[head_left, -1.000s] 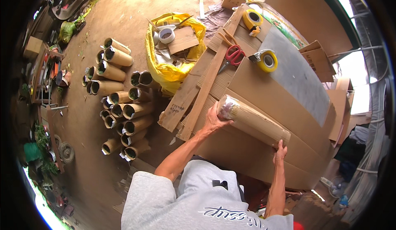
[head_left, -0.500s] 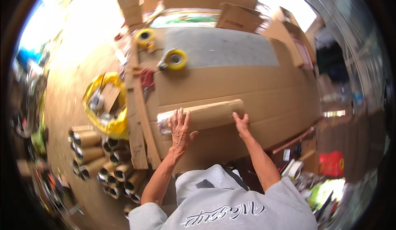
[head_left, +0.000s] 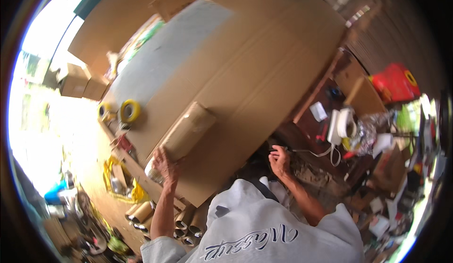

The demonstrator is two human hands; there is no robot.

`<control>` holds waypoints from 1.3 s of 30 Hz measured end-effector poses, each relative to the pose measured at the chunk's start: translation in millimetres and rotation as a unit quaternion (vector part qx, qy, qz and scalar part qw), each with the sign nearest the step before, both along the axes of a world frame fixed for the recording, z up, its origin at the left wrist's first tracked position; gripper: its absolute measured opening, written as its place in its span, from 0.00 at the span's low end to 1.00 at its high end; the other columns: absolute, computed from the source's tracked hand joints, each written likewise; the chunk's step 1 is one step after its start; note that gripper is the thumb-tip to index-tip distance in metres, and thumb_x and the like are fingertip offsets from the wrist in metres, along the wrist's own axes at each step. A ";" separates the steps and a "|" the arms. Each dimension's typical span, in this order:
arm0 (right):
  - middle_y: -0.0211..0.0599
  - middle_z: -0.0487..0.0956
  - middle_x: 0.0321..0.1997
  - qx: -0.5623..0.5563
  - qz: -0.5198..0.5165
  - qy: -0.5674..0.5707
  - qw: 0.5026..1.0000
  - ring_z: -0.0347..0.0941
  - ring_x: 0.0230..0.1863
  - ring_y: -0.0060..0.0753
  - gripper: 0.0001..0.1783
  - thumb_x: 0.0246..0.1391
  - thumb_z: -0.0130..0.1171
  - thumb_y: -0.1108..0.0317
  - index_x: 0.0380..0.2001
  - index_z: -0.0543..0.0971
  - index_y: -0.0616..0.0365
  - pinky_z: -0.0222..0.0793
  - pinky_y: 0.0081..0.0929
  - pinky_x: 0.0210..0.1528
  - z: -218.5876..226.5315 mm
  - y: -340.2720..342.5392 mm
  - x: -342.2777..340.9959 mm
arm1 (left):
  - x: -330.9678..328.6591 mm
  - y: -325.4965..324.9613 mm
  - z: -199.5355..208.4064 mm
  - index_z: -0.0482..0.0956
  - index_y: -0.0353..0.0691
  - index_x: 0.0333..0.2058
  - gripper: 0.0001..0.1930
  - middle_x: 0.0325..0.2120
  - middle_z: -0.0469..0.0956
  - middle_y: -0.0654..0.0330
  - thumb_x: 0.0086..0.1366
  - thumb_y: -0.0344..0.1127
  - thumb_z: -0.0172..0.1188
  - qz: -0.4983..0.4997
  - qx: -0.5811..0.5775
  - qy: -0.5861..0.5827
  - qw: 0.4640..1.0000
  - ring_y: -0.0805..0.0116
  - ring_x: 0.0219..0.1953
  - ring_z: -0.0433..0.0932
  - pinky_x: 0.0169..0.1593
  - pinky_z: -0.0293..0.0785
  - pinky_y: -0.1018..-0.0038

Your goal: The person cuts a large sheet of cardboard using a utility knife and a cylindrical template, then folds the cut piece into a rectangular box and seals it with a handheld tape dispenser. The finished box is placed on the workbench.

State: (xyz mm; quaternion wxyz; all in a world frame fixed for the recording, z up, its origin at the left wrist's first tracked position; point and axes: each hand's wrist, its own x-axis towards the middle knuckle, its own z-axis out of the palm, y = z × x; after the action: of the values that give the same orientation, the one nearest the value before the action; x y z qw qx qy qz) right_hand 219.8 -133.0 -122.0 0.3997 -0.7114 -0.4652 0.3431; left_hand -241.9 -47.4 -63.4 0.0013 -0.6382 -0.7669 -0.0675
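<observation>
- Yellow tape rolls point(head_left: 130, 110) sit far left on the cardboard point(head_left: 245, 74).
- Our left hand point(head_left: 165, 165) still clasps the roll's point(head_left: 186, 131) wrapped end.
- Our right hand point(head_left: 279, 161) has let go, fingers curled off the edge, apparently empty.

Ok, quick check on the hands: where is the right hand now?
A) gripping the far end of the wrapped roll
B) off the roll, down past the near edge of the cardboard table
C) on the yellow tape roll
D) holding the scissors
B: the right hand is off the wrapped roll, curled below the near edge of the cardboard table, while only the left hand rests on the roll's near end.
</observation>
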 end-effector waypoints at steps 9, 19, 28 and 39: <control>0.45 0.79 0.41 -0.013 -0.163 -0.395 0.904 0.79 0.36 0.49 0.16 0.52 0.66 0.74 0.45 0.77 0.59 0.73 0.44 0.36 49.2 3.4 213.8 | -10.5 3.4 -18.6 0.57 0.41 0.69 0.59 0.65 0.63 0.46 0.40 0.53 0.81 -0.025 -0.013 0.034 0.999 0.43 0.70 0.57 0.68 0.53 0.44; 0.55 0.78 0.48 -0.224 -0.159 -0.357 0.893 0.79 0.48 0.58 0.30 0.49 0.72 0.64 0.51 0.69 0.63 0.78 0.49 0.49 20.5 88.8 229.0 | -9.8 25.0 -12.0 0.58 0.42 0.65 0.62 0.64 0.63 0.48 0.33 0.49 0.85 0.048 -0.104 0.004 0.993 0.42 0.68 0.59 0.67 0.56 0.44; 0.46 0.78 0.42 -0.015 -0.186 -0.144 0.972 0.81 0.37 0.42 0.21 0.62 0.53 0.77 0.58 0.70 0.63 0.79 0.32 0.39 63.9 84.2 195.4 | 26.9 40.5 36.0 0.63 0.38 0.60 0.56 0.57 0.68 0.45 0.34 0.52 0.84 0.039 -0.164 -0.003 0.986 0.44 0.61 0.66 0.61 0.64 0.51; 0.39 0.81 0.29 -0.185 0.113 0.394 0.893 0.80 0.27 0.29 0.19 0.70 0.54 0.52 0.47 0.74 0.60 0.77 0.28 0.32 -10.4 185.2 -49.4 | 4.9 14.8 -5.8 0.56 0.46 0.66 0.64 0.65 0.59 0.50 0.30 0.50 0.86 0.033 -0.051 -0.038 0.997 0.46 0.70 0.55 0.67 0.48 0.40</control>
State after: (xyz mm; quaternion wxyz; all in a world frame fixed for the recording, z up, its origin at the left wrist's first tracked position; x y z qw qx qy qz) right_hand 170.4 52.2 -132.3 0.3703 -0.5214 -0.2745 0.7181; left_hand -237.0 -32.6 -69.2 -0.0576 -0.6089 -0.7894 -0.0524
